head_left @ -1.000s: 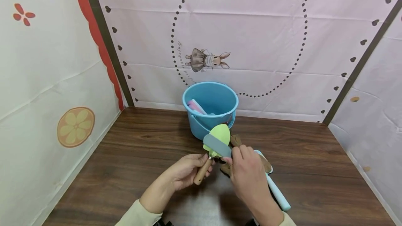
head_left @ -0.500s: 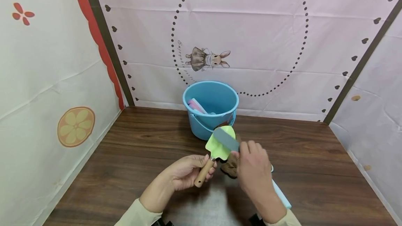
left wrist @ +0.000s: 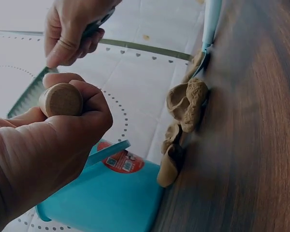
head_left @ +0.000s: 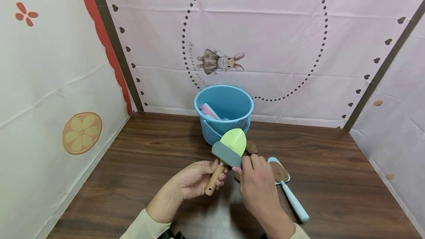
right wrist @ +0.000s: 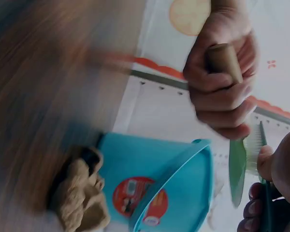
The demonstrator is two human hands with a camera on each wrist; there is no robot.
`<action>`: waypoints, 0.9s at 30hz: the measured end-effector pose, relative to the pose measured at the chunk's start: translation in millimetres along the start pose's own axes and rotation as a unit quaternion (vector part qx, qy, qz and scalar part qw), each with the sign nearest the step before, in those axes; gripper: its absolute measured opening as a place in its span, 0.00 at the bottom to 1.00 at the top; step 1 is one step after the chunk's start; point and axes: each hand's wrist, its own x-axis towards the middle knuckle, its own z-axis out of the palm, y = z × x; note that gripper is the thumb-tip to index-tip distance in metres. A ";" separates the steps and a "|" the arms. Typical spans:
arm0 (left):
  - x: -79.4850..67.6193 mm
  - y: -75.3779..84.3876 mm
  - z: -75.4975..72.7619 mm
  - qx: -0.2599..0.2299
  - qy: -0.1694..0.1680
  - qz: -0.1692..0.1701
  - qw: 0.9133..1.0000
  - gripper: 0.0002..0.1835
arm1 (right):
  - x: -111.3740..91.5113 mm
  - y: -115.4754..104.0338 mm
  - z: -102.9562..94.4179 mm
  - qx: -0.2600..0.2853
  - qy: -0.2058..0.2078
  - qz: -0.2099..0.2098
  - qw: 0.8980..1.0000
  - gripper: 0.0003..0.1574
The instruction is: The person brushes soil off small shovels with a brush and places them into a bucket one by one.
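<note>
My left hand (head_left: 196,180) grips a small garden trowel by its wooden handle (head_left: 215,180). The trowel's light green blade (head_left: 236,140) points up and away, in front of the bucket. My right hand (head_left: 260,191) holds a grey brush (head_left: 226,153), whose back crosses over the lower part of the blade in the head view. Pale bristles (right wrist: 253,147) show in the right wrist view, facing the blade and seemingly against it. A blue bucket (head_left: 210,132) stands just behind, with a pink and white item (head_left: 209,111) inside.
Brown lumps of moulded sand or clay (left wrist: 186,104) lie on the wooden table (head_left: 159,146) beside the bucket. To their right, a light blue shovel (head_left: 295,202) lies with brown material (head_left: 279,172) on its blade. Printed fabric walls enclose the back and sides.
The brush moved right and up across the blade, then came back left and down. The trowel tilted and turned back slightly with it. The left hand stayed nearly in place.
</note>
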 end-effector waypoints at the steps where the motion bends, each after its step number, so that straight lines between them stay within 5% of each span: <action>1: 0.2 0.6 0.0 -0.001 -0.003 0.000 1.000 0.21 | -0.2 1.5 1.3 -0.002 0.005 0.005 1.000 0.34; 11: 0.9 -1.7 0.7 0.009 -0.030 -0.015 0.999 0.19 | 6.0 46.4 -4.5 -0.022 0.007 0.119 0.993 0.21; 16: 1.5 -2.9 1.9 0.016 -0.002 -0.008 1.000 0.19 | 8.2 23.6 -9.3 0.006 0.008 0.067 0.998 0.24; 21: 3.7 -4.8 3.0 0.041 0.020 -0.011 0.999 0.19 | 1.5 -1.6 -5.8 0.006 -0.038 0.019 0.999 0.30; 27: 4.6 -6.7 1.9 0.076 0.040 -0.006 0.996 0.20 | 0.8 18.4 1.7 -0.028 -0.026 0.041 0.998 0.32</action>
